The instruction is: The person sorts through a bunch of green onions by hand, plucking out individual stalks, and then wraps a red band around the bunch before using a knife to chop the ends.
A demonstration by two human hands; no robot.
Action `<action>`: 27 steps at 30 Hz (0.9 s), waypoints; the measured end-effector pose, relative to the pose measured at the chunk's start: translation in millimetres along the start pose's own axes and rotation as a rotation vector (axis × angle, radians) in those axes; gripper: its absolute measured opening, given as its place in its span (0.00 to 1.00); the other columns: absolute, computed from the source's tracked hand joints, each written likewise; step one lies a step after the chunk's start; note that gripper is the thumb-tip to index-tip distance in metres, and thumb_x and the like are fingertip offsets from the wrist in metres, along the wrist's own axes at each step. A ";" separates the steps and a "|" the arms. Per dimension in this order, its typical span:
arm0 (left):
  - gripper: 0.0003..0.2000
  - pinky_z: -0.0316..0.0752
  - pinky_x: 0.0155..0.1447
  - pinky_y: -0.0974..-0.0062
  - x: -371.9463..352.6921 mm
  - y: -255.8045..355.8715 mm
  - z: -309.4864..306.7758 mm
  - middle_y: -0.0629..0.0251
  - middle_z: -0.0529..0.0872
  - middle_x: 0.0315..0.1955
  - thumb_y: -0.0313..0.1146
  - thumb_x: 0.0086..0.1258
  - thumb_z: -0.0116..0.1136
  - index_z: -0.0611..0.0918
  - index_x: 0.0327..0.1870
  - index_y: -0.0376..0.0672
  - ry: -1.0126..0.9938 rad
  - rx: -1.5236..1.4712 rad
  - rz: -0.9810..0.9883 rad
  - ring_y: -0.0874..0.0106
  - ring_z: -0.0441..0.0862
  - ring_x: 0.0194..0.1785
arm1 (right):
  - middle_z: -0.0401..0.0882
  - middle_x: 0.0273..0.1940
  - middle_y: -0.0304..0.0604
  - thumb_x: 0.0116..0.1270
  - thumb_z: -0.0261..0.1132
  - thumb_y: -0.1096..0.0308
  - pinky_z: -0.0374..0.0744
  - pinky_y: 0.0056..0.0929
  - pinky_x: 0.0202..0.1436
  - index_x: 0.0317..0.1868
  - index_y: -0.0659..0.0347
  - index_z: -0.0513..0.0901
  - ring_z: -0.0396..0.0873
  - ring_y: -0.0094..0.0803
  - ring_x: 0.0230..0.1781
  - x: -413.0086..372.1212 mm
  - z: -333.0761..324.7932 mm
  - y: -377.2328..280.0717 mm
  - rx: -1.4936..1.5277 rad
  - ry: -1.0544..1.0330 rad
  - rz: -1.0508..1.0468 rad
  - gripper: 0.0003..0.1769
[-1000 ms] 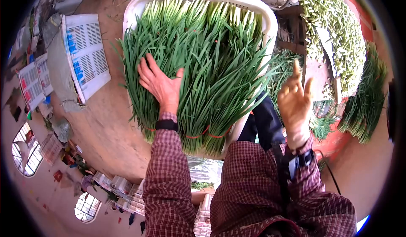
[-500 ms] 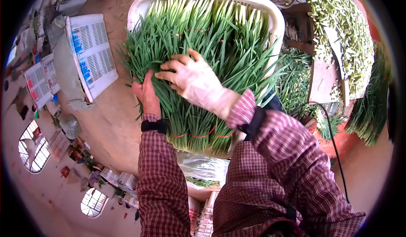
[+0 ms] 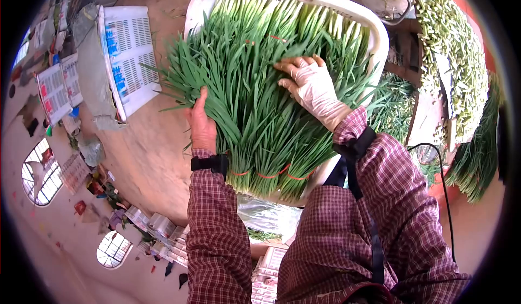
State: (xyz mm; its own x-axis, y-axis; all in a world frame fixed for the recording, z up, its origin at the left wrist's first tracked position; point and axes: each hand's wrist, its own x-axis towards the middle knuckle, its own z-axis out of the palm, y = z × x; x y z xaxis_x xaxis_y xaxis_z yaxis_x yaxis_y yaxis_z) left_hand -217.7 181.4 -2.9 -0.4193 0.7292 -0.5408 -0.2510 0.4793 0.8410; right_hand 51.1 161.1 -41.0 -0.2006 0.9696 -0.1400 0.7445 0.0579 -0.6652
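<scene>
Bundles of long green chives (image 3: pixel 244 98) fill a white plastic crate (image 3: pixel 379 38), pale stem ends at the far and near sides, leaves overlapping mid-crate. Red bands (image 3: pixel 266 175) tie the near bundles. My bare left hand (image 3: pixel 202 125) rests against the leaves at the crate's left side, thumb stretched upward; its fingers are partly hidden. Over the right half, my right hand (image 3: pixel 312 84) in a thin whitish glove touches the leaf tops with bent, spread fingers. A blurred leaf lies by its fingertips.
A heap of cut pale stem pieces (image 3: pixel 461 49) lies at right, with a knife (image 3: pixel 446 87) beside it. More chives (image 3: pixel 472 163) stand at far right. A black cable (image 3: pixel 446 206) hangs nearby. White slatted crates (image 3: pixel 130 54) stand at left on the brown floor.
My right hand has moved right, away from my left hand, across the leaves. My left hand remains at the left side, its thumb still up. The whole view has shifted slightly.
</scene>
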 end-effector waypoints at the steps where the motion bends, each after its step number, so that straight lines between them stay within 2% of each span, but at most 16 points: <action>1: 0.19 0.76 0.57 0.70 0.4 -0.4 -2.0 0.67 0.83 0.51 0.27 0.61 0.70 0.80 0.54 0.39 -0.012 0.002 -0.008 0.73 0.80 0.51 | 0.79 0.53 0.35 0.65 0.66 0.58 0.64 0.45 0.67 0.58 0.47 0.80 0.74 0.40 0.56 5.0 -9.2 -8.2 0.080 0.132 -0.047 0.20; 2: 0.19 0.76 0.57 0.70 1.5 -2.2 -4.2 0.67 0.83 0.51 0.27 0.61 0.70 0.80 0.54 0.39 -0.006 0.001 -0.007 0.73 0.80 0.51 | 0.81 0.48 0.39 0.65 0.66 0.61 0.67 0.44 0.63 0.55 0.48 0.82 0.76 0.42 0.51 12.4 -17.7 -20.3 0.146 0.216 -0.053 0.17; 4: 0.20 0.74 0.60 0.71 4.2 -6.3 -6.5 0.67 0.83 0.52 0.28 0.62 0.70 0.79 0.55 0.40 0.009 0.022 0.004 0.73 0.79 0.54 | 0.83 0.43 0.41 0.66 0.64 0.63 0.71 0.41 0.61 0.50 0.50 0.84 0.79 0.39 0.47 25.5 -33.7 -46.2 0.316 0.077 0.063 0.13; 5: 0.20 0.74 0.60 0.71 2.8 -5.2 -5.1 0.67 0.83 0.52 0.28 0.62 0.70 0.79 0.55 0.40 0.010 0.020 0.004 0.73 0.79 0.54 | 0.83 0.38 0.42 0.67 0.63 0.68 0.79 0.34 0.49 0.46 0.54 0.86 0.82 0.35 0.39 27.1 -24.6 -53.0 0.569 0.180 0.018 0.09; 6: 0.20 0.74 0.60 0.71 1.2 -3.8 -3.6 0.67 0.82 0.52 0.27 0.63 0.70 0.79 0.55 0.40 0.002 0.028 0.014 0.73 0.78 0.54 | 0.84 0.35 0.41 0.67 0.62 0.74 0.81 0.28 0.37 0.43 0.56 0.86 0.82 0.31 0.32 30.0 -14.9 -62.4 0.791 0.215 0.037 0.08; 9: 0.20 0.73 0.60 0.71 -2.2 -2.1 2.0 0.67 0.82 0.53 0.27 0.64 0.69 0.78 0.56 0.40 0.000 0.038 0.042 0.73 0.78 0.55 | 0.84 0.34 0.41 0.66 0.61 0.76 0.80 0.25 0.35 0.43 0.61 0.84 0.81 0.26 0.28 44.1 -5.2 -77.8 1.110 0.137 0.220 0.07; 14: 0.20 0.74 0.60 0.72 -3.5 0.0 1.3 0.66 0.81 0.54 0.27 0.65 0.68 0.77 0.58 0.39 -0.040 0.017 0.010 0.73 0.78 0.54 | 0.84 0.30 0.41 0.67 0.62 0.72 0.80 0.26 0.36 0.43 0.59 0.85 0.81 0.27 0.28 86.5 20.9 -69.7 1.097 0.185 0.266 0.07; 16: 0.21 0.74 0.59 0.72 -4.1 -0.2 1.7 0.66 0.81 0.54 0.27 0.65 0.67 0.77 0.59 0.38 -0.021 0.018 0.004 0.73 0.78 0.54 | 0.86 0.32 0.43 0.66 0.63 0.70 0.80 0.28 0.38 0.42 0.57 0.86 0.83 0.33 0.30 100.6 33.0 -70.8 0.962 0.165 0.226 0.08; 17: 0.21 0.74 0.59 0.72 -4.6 0.3 2.2 0.66 0.81 0.54 0.27 0.65 0.67 0.77 0.59 0.38 -0.019 0.017 0.004 0.73 0.78 0.54 | 0.86 0.34 0.43 0.62 0.67 0.65 0.80 0.32 0.44 0.42 0.54 0.87 0.84 0.40 0.36 106.8 38.7 -70.9 0.883 0.199 0.207 0.09; 18: 0.21 0.74 0.59 0.72 -5.0 0.9 2.5 0.66 0.81 0.54 0.27 0.65 0.68 0.77 0.59 0.38 -0.021 0.014 0.000 0.73 0.78 0.54 | 0.86 0.34 0.43 0.62 0.67 0.65 0.80 0.32 0.44 0.42 0.54 0.87 0.84 0.40 0.36 108.1 43.0 -68.5 0.883 0.197 0.206 0.09; 20: 0.22 0.74 0.59 0.72 -3.2 -0.7 1.0 0.67 0.82 0.53 0.27 0.64 0.68 0.77 0.59 0.38 -0.022 0.011 -0.003 0.73 0.78 0.54 | 0.85 0.32 0.38 0.65 0.65 0.72 0.79 0.21 0.35 0.47 0.63 0.85 0.80 0.22 0.27 111.3 38.0 -70.5 0.781 0.070 0.203 0.11; 21: 0.22 0.74 0.59 0.72 -2.0 -2.2 0.0 0.67 0.82 0.53 0.26 0.64 0.68 0.77 0.59 0.39 -0.016 0.006 -0.012 0.73 0.78 0.54 | 0.86 0.29 0.37 0.64 0.67 0.70 0.79 0.22 0.36 0.45 0.61 0.85 0.81 0.22 0.27 109.1 35.3 -72.1 0.689 0.056 0.210 0.10; 26: 0.22 0.72 0.60 0.73 2.8 -10.0 -6.2 0.69 0.81 0.53 0.26 0.63 0.69 0.77 0.59 0.40 -0.028 0.009 0.031 0.74 0.78 0.54 | 0.85 0.28 0.36 0.64 0.65 0.71 0.78 0.21 0.36 0.43 0.62 0.85 0.81 0.21 0.27 114.7 47.0 -73.7 0.740 -0.026 0.251 0.09; 27: 0.22 0.72 0.60 0.74 2.4 -11.1 -6.6 0.69 0.82 0.53 0.26 0.63 0.69 0.78 0.59 0.40 -0.025 0.007 0.027 0.75 0.78 0.54 | 0.85 0.29 0.38 0.62 0.66 0.67 0.79 0.26 0.41 0.39 0.57 0.87 0.83 0.28 0.31 115.0 52.9 -73.3 0.842 0.024 0.285 0.08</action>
State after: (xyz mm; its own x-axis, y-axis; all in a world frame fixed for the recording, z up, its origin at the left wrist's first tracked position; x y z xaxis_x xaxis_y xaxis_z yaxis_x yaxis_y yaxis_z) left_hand -221.7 174.6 -13.3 -0.4041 0.7535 -0.5185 -0.2338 0.4630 0.8550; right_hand -60.2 255.8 -47.1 -0.0590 0.9258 -0.3734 0.0466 -0.3711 -0.9274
